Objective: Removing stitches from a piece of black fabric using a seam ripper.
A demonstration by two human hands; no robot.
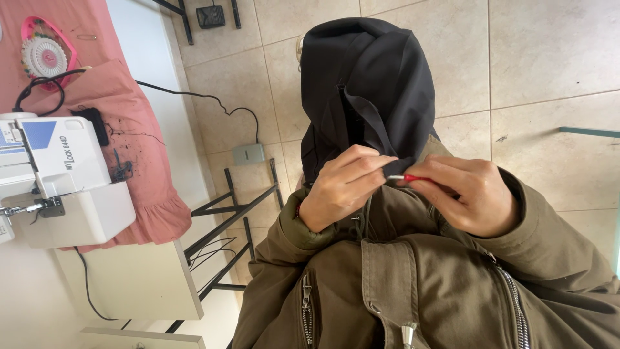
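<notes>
Here, your two hands meet just below the black garment (368, 84), which hangs draped over your lap against the tiled floor (549, 58). Take that garment as the landmark. Your left hand (342, 187) sits at its lower edge, fingers curled inward and pinching a fold of the black cloth between thumb and fingertips. Your right hand (468, 194) lies just to the right of that same edge, closed around a small red-handled tool (418, 178) whose pale metal tip points toward the left hand and reaches the cloth where the fingers pinch it. Whether the tip is under a stitch you cannot tell; the seam there is too dark. A long open slit runs down the middle of the garment, ending near your left fingers.

Below the garment is your olive jacket (400, 291), with metal zippers on both sides of the chest and the sleeves bunched at your wrists.

Well to the left of the garment stands a white table (142, 278) on a black metal frame. On it, a white sewing machine (58, 174) rests upon a pink ruffled cloth (139, 155), with loose dark thread scraps beside it. Farther left and up lies a pink tray holding a round white pin wheel (44, 55). A grey foot pedal (248, 154) sits on the floor between the table and the garment, its black cord trailing back toward the machine.
</notes>
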